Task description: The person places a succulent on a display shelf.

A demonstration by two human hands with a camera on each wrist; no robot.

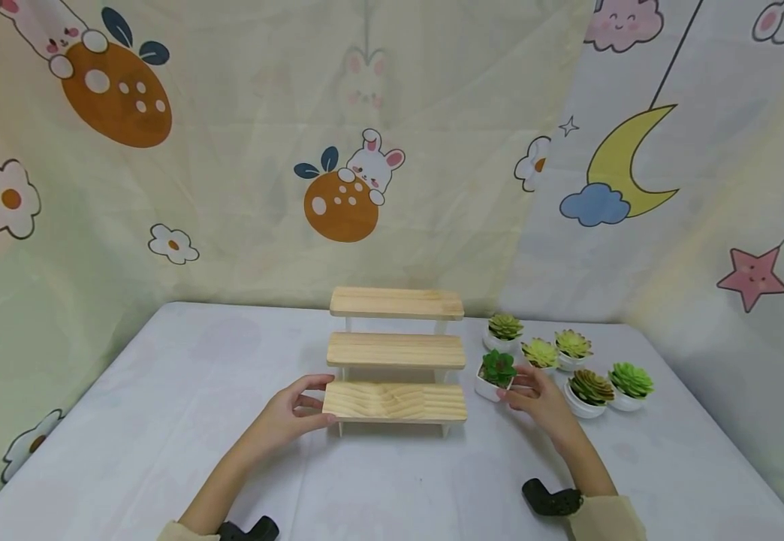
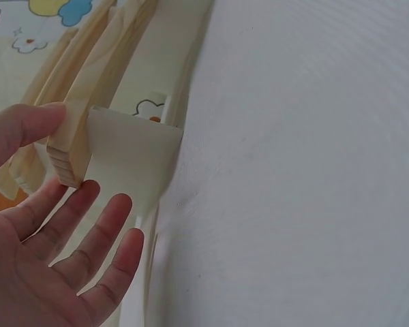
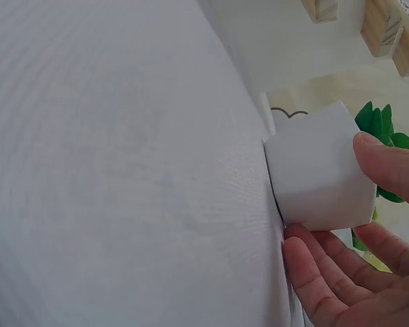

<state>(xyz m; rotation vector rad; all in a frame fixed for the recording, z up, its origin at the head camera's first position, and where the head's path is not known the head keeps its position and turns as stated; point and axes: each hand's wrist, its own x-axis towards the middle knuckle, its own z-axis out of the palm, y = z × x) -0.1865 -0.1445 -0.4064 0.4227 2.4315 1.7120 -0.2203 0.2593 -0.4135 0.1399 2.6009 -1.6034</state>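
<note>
A three-tier wooden display stand (image 1: 395,402) with white supports is on the white-covered table. My left hand (image 1: 290,413) pinches the left end of its lowest board (image 2: 78,126), the thumb on one side and fingertips against the other. To the right of the stand, my right hand (image 1: 539,398) holds a small potted succulent (image 1: 498,368) with dark green leaves. Its white angular pot (image 3: 320,170) sits between thumb and fingers in the right wrist view, apparently touching the tablecloth.
Several other succulents in white pots are grouped on the right: a dark green one (image 1: 505,326), two yellow-green ones (image 1: 541,352) (image 1: 573,343), a reddish-green one (image 1: 591,387) and a bright green one (image 1: 631,380). A cartoon-printed cloth (image 1: 243,188) hangs behind the table.
</note>
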